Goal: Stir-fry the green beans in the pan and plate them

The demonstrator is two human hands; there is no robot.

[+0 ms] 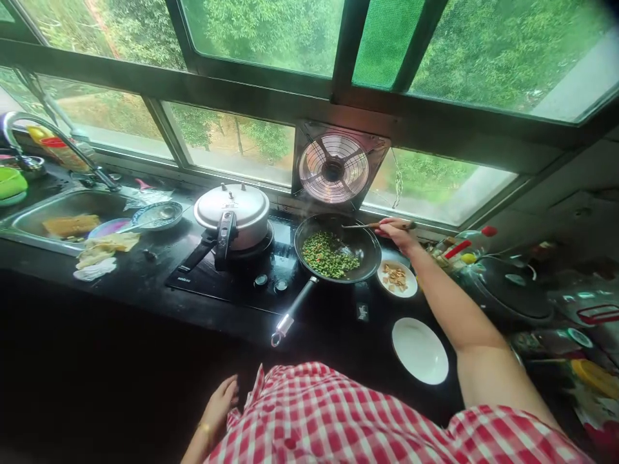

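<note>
My right hand (pixel 394 233) is closed around the handle of a spatula (pixel 360 226), which reaches over the far right side of a dark wok (pixel 370 254). Its blade is hard to make out. Chopped green vegetables with small reddish bits (pixel 326 254) lie in the wok, mostly left of its middle. The wok's long metal handle (pixel 294 309) points toward me, with neither hand on it. Low by my waist, beside the checked shirt (pixel 314 412), my left hand (pixel 223 401) has its fingers curled together; I see nothing in them.
Left of the wok stands a pressure cooker (pixel 242 225) on the black cooktop (pixel 242 283). A plate of browned pieces (pixel 397 290) and a white plate (pixel 420 351) sit at right. An exhaust fan (pixel 333 169) is behind; a sink (pixel 29 222) lies far left.
</note>
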